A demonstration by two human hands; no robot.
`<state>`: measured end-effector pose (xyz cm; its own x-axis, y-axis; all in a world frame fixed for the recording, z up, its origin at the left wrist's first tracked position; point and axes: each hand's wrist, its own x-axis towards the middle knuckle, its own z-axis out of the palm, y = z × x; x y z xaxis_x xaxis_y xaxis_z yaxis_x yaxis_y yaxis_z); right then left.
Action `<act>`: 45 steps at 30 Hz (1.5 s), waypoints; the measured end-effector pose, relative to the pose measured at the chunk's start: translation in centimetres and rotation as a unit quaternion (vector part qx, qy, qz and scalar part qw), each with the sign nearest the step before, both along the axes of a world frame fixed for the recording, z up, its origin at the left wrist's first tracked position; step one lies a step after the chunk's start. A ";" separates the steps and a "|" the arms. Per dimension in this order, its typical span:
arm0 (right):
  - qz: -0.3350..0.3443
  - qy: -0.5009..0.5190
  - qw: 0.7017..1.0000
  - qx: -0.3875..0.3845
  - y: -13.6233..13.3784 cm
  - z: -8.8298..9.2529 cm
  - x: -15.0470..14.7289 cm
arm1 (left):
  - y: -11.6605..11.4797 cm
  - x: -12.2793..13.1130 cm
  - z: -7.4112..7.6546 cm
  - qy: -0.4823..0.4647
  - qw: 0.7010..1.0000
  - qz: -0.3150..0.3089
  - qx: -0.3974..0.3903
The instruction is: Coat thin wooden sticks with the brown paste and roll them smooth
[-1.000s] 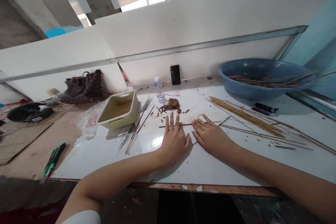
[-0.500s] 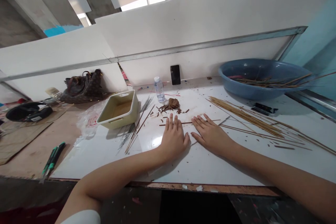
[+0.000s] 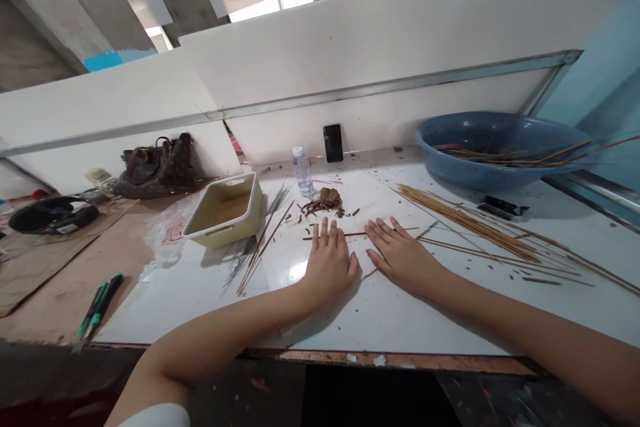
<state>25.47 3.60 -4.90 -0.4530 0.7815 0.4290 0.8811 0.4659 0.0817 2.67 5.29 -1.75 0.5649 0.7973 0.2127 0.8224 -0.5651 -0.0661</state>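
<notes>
My left hand [image 3: 329,261] lies flat on the white table [image 3: 400,313], palm down, fingers stretched out. My right hand [image 3: 400,252] lies flat beside it, fingers spread and pointing up-left. A thin brown stick [image 3: 357,235] runs across the table under the fingertips of both hands. Just beyond the fingers sits a brown lump with scattered brown bits [image 3: 327,200]. A bundle of pale thin sticks [image 3: 465,220] lies to the right of my right hand.
A cream tray [image 3: 225,209] stands left of my hands with dark sticks [image 3: 263,240] beside it. A small bottle [image 3: 302,171] and a phone [image 3: 333,143] stand at the back wall. A blue basin [image 3: 495,147] holds sticks at right. Green tools [image 3: 97,307] and a bag [image 3: 157,167] lie left.
</notes>
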 end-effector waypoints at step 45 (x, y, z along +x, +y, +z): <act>-0.011 0.040 0.999 -0.032 -0.1 0.2 -0.1 | -0.1 -0.1 -0.3 -0.009 0.999 -0.039 0.021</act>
<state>25.35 3.46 -4.70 -0.4025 0.8178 0.4114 0.8934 0.4489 -0.0181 2.56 5.17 -2.07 0.6211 0.7407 0.2562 0.7770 -0.6247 -0.0776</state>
